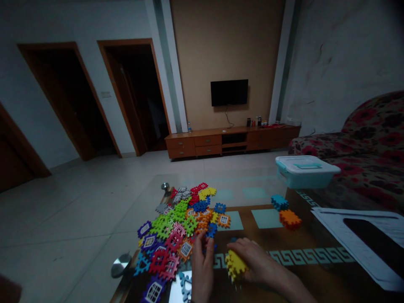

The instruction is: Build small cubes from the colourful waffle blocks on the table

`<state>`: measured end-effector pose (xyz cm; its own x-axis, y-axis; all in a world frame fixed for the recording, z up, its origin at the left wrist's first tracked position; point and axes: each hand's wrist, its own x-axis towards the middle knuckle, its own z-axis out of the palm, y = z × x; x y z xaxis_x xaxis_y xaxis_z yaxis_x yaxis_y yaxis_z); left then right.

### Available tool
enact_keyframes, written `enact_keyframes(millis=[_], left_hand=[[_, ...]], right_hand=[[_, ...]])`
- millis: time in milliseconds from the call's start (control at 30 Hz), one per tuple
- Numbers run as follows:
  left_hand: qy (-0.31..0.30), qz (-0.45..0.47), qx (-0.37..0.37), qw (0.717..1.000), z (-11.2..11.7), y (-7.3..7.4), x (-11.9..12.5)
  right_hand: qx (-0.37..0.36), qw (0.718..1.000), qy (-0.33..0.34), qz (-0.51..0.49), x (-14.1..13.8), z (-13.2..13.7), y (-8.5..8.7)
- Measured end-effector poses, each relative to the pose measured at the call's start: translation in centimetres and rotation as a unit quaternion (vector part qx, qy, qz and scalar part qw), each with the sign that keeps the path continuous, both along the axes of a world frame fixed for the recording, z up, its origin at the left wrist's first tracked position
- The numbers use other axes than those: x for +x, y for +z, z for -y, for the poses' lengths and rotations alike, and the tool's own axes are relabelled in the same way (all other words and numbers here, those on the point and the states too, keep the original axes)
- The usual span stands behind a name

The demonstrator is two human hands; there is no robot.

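Observation:
My right hand [257, 257] is wrapped round a stack of yellow toothed plastic building blocks [235, 264], held over the glass table. To its left, my left hand [202, 263] has its fingers stretched out at the edge of a heap of flat interlocking blocks. Beside it lie an orange window block [185, 249] and a pink window block [171, 266]. Lime green blocks [164, 226] fill the middle of the heap. A light blue block [185, 286] lies near my left wrist. Further right sit a blue block stack [279, 202] and an orange block stack [290, 219].
The glass coffee table [252, 284] has metal fittings [121, 265] along its left side. A lidded plastic box [306, 173] stands at the far right. Papers [334, 240] with a dark flat object [372, 240] lie at the right edge, near a floral sofa [372, 139].

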<state>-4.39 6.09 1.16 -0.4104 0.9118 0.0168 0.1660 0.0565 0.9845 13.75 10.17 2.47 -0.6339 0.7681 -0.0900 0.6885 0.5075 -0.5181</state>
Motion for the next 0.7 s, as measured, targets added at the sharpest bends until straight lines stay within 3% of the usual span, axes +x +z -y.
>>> enact_keyframes(millis=[200,367,600,700], left_hand=[[-0.045,0.024,-0.03,0.998,0.1,-0.6,-0.2],[-0.017,0.019,-0.025,0.999,0.1,-0.6,0.1],[-0.037,0.023,-0.03,0.999,-0.2,-1.4,-0.2],[-0.037,0.019,-0.025,0.999,-0.3,-1.5,-0.2]], right_hand=[[-0.006,1.0,-0.008,-0.01,0.2,0.6,0.6],[-0.005,1.0,-0.023,0.004,-0.3,1.2,1.6],[0.023,0.999,-0.021,-0.012,0.2,0.7,0.3],[0.028,0.999,-0.02,-0.021,0.0,0.7,0.6]])
